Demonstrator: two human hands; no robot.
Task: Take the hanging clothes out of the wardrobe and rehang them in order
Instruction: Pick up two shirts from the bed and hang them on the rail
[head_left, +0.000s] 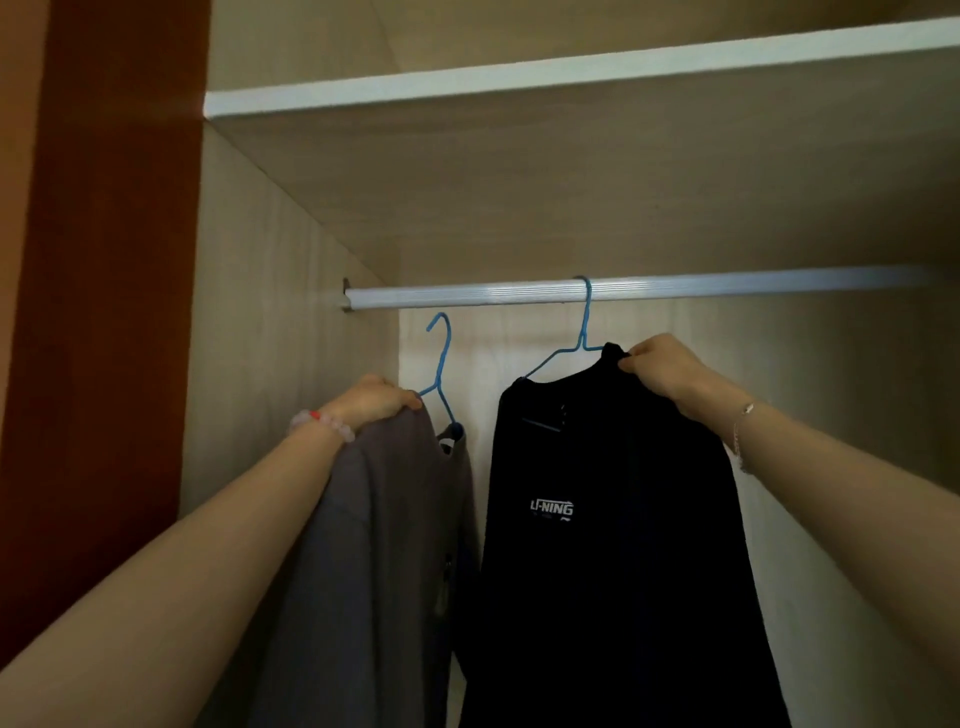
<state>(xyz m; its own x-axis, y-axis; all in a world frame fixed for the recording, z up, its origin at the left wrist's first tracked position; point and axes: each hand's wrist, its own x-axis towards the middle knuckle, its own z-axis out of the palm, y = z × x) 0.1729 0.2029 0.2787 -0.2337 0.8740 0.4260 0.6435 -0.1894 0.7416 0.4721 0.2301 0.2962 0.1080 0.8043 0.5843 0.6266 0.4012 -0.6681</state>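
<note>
**Each hand holds one garment**

The left hand (371, 401) has its fingers curled over the shoulder of the grey garment (384, 545) and grips it. This garment is on the left hanger (440, 374), a blue one, whose hook is just under the rail (675, 288) and not on it. The right hand (657, 371) pinches the top of the black garment (613, 597), which hangs on the right hanger (584, 327), hooked over the rail. The white lettering (551, 507) on its chest reads "LI-NING".

Two tops: one grey top (395, 519) under the left hand (371, 402) fingers, one black top (613, 519) pinched by the right hand (660, 366) fingers. Two blue hangers: the free hanger (442, 358) beside the left fingers, the hooked hanger (585, 322) beside the right fingers. One rail (727, 288) above the fingers.
</note>
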